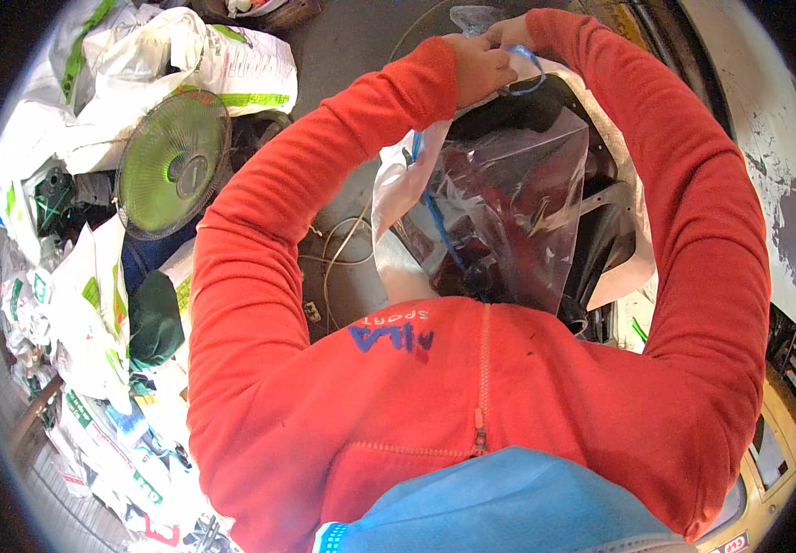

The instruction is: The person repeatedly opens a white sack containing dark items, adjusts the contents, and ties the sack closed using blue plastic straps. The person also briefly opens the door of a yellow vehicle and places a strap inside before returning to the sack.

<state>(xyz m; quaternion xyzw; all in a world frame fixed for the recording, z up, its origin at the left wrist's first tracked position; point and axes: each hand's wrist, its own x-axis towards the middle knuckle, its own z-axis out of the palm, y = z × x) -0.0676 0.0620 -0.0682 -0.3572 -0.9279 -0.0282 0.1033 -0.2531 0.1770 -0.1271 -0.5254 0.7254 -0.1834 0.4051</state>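
Observation:
At the far edge of the view, both hands meet over a large white sack [626,138]. My left hand [482,70] is closed at the sack's rim, with a loop of blue string [542,79] coming from its fingers. Against it, my right hand [511,34] is closed where the loop's upper end disappears between the fingers. A tuft of clear plastic [473,17] sticks out beyond the hands. Inside the sack's mouth lie a clear plastic bag [518,198] and dark pieces [608,241] whose kind I cannot make out.
To the left stands a fan with a green grille [173,166], among white printed sacks [232,69] and heaped plastic bags. A pale cable [329,263] curls on the floor. A worn white panel [780,166] borders the right, above a yellow machine [776,456].

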